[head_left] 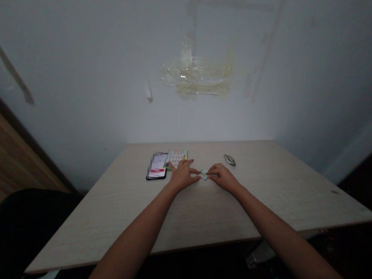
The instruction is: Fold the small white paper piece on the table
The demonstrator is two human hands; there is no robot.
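- A small pale green slip [204,174] (paper, by the look of it) was held just above or on the wooden-topped table [232,207], between the two hands.
- Its right edge was pinched by the thumb and forefinger of the right hand [222,177].
- Its left edge was met by the fingertips of the left hand [181,174], whose other fingers were spread toward the printed sheet [177,156]; whether it was gripped or merely pressed there could not be told.
- As a judgement, the slip was best handled lightly, with both edges kept level and evenly tensioned, so that creasing or tearing was avoided.
- The slip's markings were too small to be read, and its edges were partly covered by fingertips.
- The smartphone's [157,167] screen was partly blurred out, and the forearms were cut off by the frame.
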